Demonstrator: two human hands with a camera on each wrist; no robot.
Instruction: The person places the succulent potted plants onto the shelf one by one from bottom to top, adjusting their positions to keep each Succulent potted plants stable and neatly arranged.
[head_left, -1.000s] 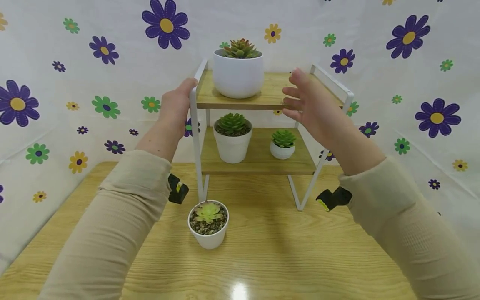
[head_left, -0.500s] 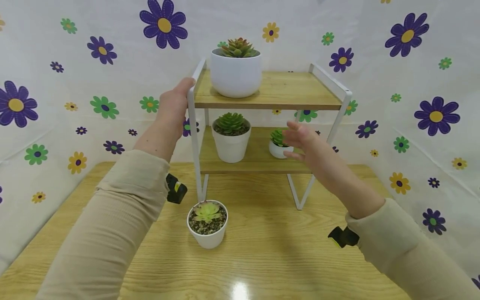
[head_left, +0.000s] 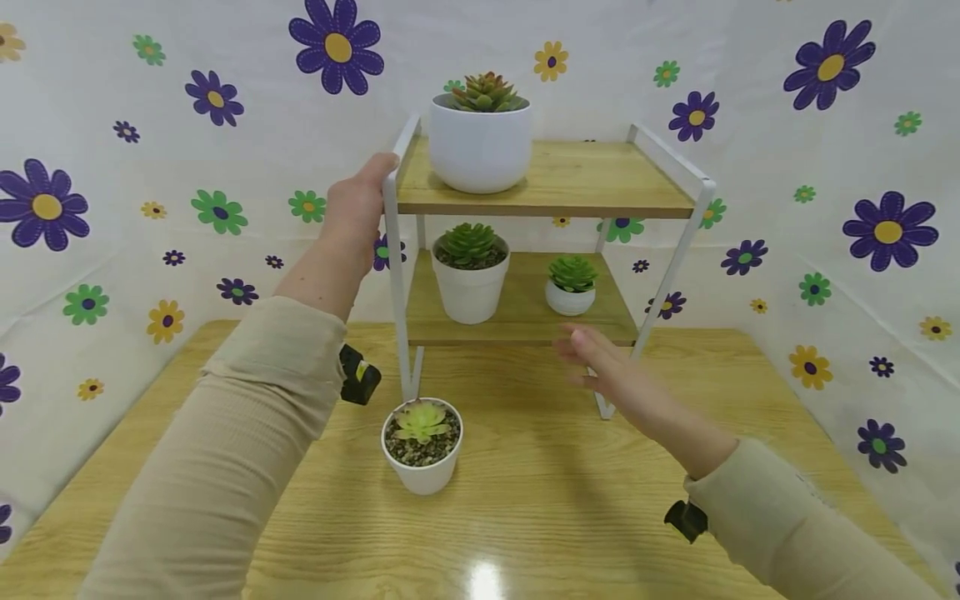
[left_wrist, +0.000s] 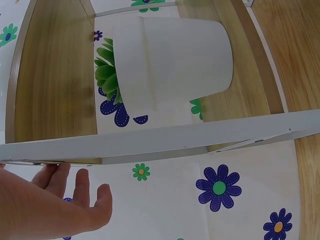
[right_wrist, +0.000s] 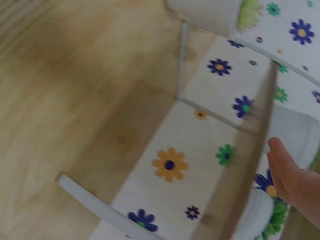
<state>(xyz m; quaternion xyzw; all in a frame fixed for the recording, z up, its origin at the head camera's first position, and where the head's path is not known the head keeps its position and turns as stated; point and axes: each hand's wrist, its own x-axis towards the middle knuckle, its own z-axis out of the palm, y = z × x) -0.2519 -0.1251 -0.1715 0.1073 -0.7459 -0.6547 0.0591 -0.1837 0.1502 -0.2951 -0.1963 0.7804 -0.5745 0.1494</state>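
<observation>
A two-tier plant shelf with wooden boards and a white metal frame stands on the table. My left hand holds its upper left side frame; in the left wrist view several fingers show beside the white bar. My right hand, fingers extended and holding nothing, hovers in front of the lower board's right end. Just above it sits a small succulent in a round white pot. A larger potted succulent stands left of it on the same board. The top board bears a succulent in a wide white pot.
A pale green succulent in a white pot stands on the wooden table, in front of the shelf's left leg. Behind and at the sides hangs a white cloth with printed flowers.
My right hand has moved down from the top board, past the small succulent, to below the lower board's front edge. My left hand keeps its hold on the frame. The pots have stayed put.
</observation>
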